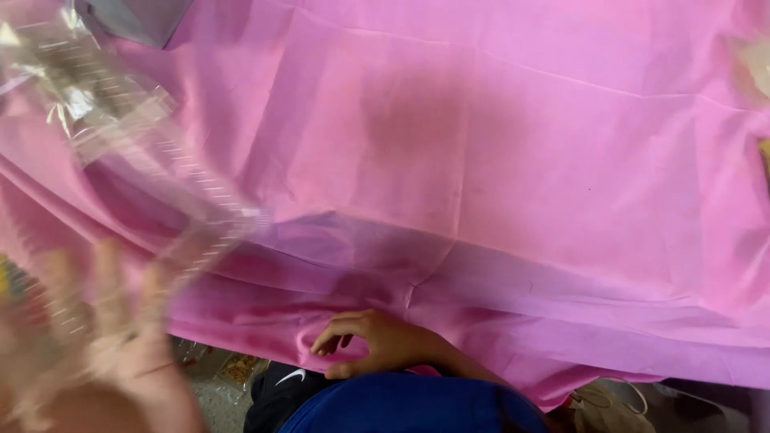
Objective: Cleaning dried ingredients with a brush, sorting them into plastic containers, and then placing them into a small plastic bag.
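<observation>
Blurred left hand [104, 353] fills the lower left, closest to the lens, palm up toward the camera, fingers [108, 277] spread apart and raised. Clear plastic wrapper [136, 152] sits over and above it, crinkly, see-through, streaked with motion blur, running from the top left corner down to the fingertips. Fingers seem to touch its lower end, but whether they actually pinch it I cannot tell, too smeared.

Pink cloth [497, 152] covers nearly everything, spread flat across a surface, with fold creases and a darker shaded patch near the middle. Its near edge hangs down in folds toward the person.

Centre bottom: right hand [373, 345] at the hanging edge of the pink cloth, fingers curled inward, thumb below, tips close together and pressed on a fold of the fabric. Looks like a loose pinch on the cloth. Wrist runs off to the right behind a blue garment [409, 409]. Black clothing with a white mark [277, 389] just left of it.

Top left corner: grey flat piece [136, 16] peeking past the cloth. Bottom right: pale bag with thin handles [609, 401] on the floor, partly cut off. Far right edge: yellowish blurred thing [758, 64] on the cloth, can't identify.
</observation>
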